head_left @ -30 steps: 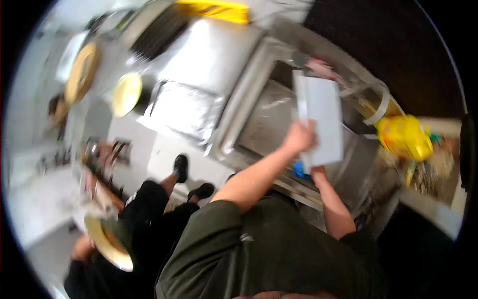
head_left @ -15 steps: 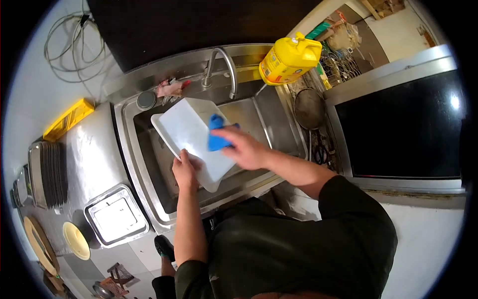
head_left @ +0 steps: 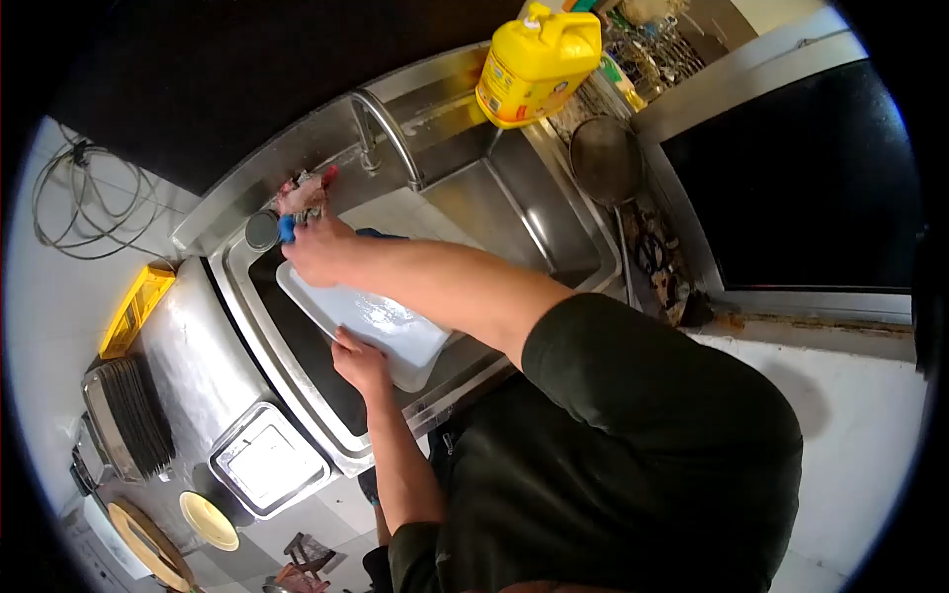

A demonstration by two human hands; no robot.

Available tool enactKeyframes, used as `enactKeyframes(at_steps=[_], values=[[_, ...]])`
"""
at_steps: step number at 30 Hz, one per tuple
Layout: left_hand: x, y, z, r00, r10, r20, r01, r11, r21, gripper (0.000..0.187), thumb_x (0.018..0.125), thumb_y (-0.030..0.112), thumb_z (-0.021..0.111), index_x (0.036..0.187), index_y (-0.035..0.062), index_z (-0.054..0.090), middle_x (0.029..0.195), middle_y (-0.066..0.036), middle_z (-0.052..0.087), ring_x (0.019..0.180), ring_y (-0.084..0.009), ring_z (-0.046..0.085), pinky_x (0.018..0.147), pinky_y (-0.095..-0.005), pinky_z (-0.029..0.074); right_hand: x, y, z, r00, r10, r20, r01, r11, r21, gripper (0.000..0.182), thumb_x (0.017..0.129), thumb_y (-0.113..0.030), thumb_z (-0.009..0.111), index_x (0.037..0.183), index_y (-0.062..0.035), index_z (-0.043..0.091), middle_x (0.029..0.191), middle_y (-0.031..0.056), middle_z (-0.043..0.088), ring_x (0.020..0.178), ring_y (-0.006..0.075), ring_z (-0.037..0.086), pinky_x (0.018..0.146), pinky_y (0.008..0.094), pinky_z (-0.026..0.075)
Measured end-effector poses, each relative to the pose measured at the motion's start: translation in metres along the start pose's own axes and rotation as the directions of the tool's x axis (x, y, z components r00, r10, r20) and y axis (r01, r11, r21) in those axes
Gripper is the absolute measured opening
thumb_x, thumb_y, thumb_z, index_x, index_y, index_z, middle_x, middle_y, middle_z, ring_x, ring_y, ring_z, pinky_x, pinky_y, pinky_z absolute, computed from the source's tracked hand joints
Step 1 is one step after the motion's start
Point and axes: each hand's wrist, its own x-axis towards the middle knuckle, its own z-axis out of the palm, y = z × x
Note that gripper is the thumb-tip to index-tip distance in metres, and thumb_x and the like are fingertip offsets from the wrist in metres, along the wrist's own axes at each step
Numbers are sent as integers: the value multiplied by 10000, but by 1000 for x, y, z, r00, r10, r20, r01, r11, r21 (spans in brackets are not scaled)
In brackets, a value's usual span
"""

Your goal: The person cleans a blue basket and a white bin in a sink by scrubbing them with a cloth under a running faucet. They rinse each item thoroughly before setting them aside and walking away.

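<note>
A white plastic tub (head_left: 388, 326) is tilted over the sink basin, wet and shiny. My left hand (head_left: 361, 364) grips its near left rim, thumb on the inside. My right hand (head_left: 321, 252) is at the tub's far left end, closed around a blue cloth (head_left: 287, 228). Part of the cloth shows past the fingers, and more blue peeks out behind the wrist. Just beyond the knuckles lie a crumpled pink-and-white rag (head_left: 308, 190) and a round metal lid (head_left: 262, 230) on the sink's back ledge. My right forearm crosses over the tub and hides part of it.
A curved faucet (head_left: 390, 138) rises behind the steel sink (head_left: 351, 445). A yellow pump jug (head_left: 539, 67) stands at its back right corner, near a round strainer (head_left: 606, 160). On the left are a metal tray (head_left: 321, 463), stacked dark trays (head_left: 129, 415) and a yellow bowl (head_left: 210, 521).
My right hand has moved with the blue cloth from the tub's right side to its far left end. The tub is tilted differently, still in my left hand. The view has shifted.
</note>
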Motion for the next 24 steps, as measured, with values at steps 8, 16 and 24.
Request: enactKeyframes(at_steps=[8,16,24], values=[[8,-29,0,996,73,-56,-60,978,201,494,970,338,397,959,-118,587,855,-280,637,766,-413,597,690,-449,462,-2,36,58,892,260,-370,-12,831,556,277,800,-365,581,851,-104,659,815,136,641,842,319,598,776,452,455],[34,-79,-21,1000,5,28,-10,981,194,493,988,322,357,1023,-115,583,923,-229,648,802,-312,609,729,-386,482,-50,178,174,758,612,-225,-284,620,732,348,847,-359,555,1066,-98,627,1015,154,628,1029,336,536,887,503,386],[66,-80,-24,995,-58,79,44,985,168,529,989,342,329,1060,-133,550,994,-248,630,857,-329,593,795,-390,457,-70,224,247,445,871,-208,-542,447,712,345,912,-223,476,1099,50,574,1163,251,571,1068,391,547,953,398,423]])
